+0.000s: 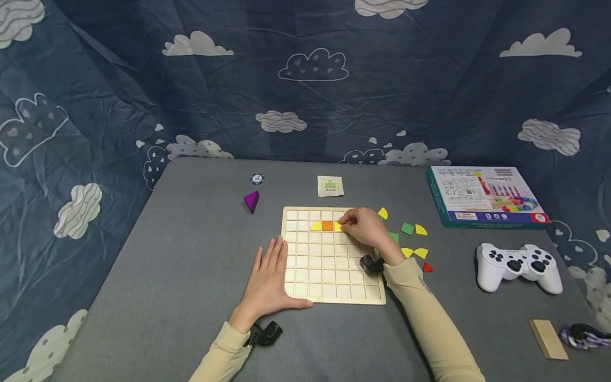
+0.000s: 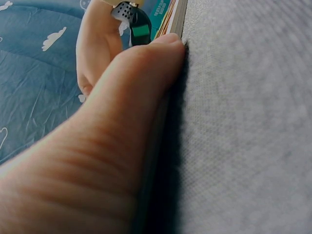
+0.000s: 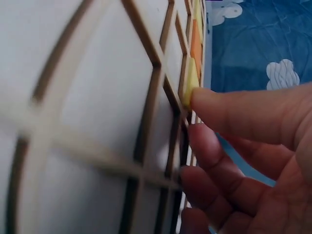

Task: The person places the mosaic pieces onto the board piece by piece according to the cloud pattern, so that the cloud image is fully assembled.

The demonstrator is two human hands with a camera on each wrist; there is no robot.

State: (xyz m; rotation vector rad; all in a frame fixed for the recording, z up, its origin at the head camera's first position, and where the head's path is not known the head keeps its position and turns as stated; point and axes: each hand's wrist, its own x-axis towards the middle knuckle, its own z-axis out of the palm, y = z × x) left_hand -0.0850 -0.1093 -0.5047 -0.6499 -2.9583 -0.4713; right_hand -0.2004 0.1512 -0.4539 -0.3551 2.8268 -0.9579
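A wooden grid board (image 1: 310, 292) lies flat on the table. My left hand (image 1: 268, 276) rests at its left front corner, fingers straight along the left side and thumb along the front edge. In the second row an orange square tile (image 1: 327, 226) sits between two yellow pieces. The left one is a yellow quarter-circle tile (image 1: 316, 226). My right hand (image 1: 363, 227) pinches the yellow tile (image 3: 191, 80) on the right, the thumb against it at its cell; the fingertips partly hide it.
Loose yellow, green and red tiles (image 1: 421, 229) lie right of the board. Behind it are a pattern card (image 1: 330, 186), a purple triangular block (image 1: 251, 201) and a round chip (image 1: 257, 179). A game box (image 1: 487, 196), white game controller (image 1: 519, 267) and wooden block (image 1: 547, 339) stand farther right.
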